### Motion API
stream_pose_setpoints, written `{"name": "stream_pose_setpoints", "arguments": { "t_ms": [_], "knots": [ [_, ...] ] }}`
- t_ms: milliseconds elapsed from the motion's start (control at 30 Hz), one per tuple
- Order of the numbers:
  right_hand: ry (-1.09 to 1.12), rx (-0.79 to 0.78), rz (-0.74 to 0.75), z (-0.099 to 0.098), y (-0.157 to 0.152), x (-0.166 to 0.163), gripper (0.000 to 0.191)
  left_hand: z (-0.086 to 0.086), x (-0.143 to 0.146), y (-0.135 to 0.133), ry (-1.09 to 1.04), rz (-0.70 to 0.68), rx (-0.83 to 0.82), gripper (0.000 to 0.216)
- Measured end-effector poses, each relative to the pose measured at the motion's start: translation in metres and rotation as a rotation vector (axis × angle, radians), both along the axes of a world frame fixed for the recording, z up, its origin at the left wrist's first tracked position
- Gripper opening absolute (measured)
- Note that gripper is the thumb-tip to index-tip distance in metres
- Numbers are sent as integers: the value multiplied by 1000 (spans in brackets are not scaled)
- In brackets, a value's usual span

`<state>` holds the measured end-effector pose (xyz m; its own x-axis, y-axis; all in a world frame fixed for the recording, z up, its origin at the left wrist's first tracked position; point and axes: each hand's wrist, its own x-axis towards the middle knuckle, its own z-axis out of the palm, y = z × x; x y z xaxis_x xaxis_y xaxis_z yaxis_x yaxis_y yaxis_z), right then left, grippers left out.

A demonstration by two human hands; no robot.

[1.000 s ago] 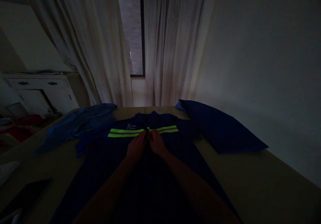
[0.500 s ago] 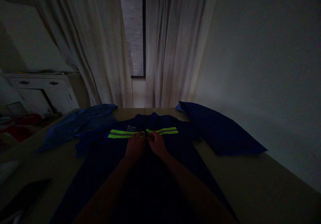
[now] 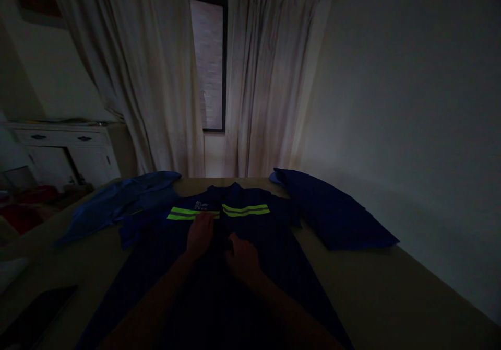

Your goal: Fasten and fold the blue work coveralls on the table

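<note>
A dark blue work jacket [image 3: 250, 266] with bright yellow-green reflective stripes [image 3: 219, 211] lies flat on a tan table [image 3: 391, 292], collar away from me. My left hand [image 3: 200, 233] rests flat on the jacket's chest just below the left stripe, fingers stretched forward. My right hand [image 3: 240, 256] sits lower on the front seam with its fingers curled down onto the cloth; the dim light hides what they pinch.
A lighter blue garment [image 3: 117, 203] lies bunched at the table's back left. A dark blue folded piece [image 3: 332, 211] lies at the back right. Pale curtains [image 3: 156, 78] and a window stand behind, a white cabinet [image 3: 66, 151] to the left. A dark flat object [image 3: 35, 313] lies front left.
Both hands were pinched together at the stripe on the front seam. Now they have parted: the left lies flat under the stripe and the right has slid down the seam toward me.
</note>
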<state>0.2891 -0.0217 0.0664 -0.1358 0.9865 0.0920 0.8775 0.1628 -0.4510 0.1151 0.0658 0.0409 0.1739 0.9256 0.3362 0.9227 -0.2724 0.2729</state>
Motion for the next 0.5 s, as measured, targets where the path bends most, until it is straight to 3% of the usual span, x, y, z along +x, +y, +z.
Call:
{"name": "stream_pose_setpoints", "arguments": {
  "t_ms": [233,367,500],
  "knots": [
    [45,12,-16,0,7,-1,24,-22,-2,-57,37,-79,-67,38],
    [-8,6,2,-1,7,-5,49,-18,-3,-57,-27,-128,-102,42],
    [-48,-19,21,0,6,-5,48,-11,-9,-51,-175,-268,-141,29]
  ]
}}
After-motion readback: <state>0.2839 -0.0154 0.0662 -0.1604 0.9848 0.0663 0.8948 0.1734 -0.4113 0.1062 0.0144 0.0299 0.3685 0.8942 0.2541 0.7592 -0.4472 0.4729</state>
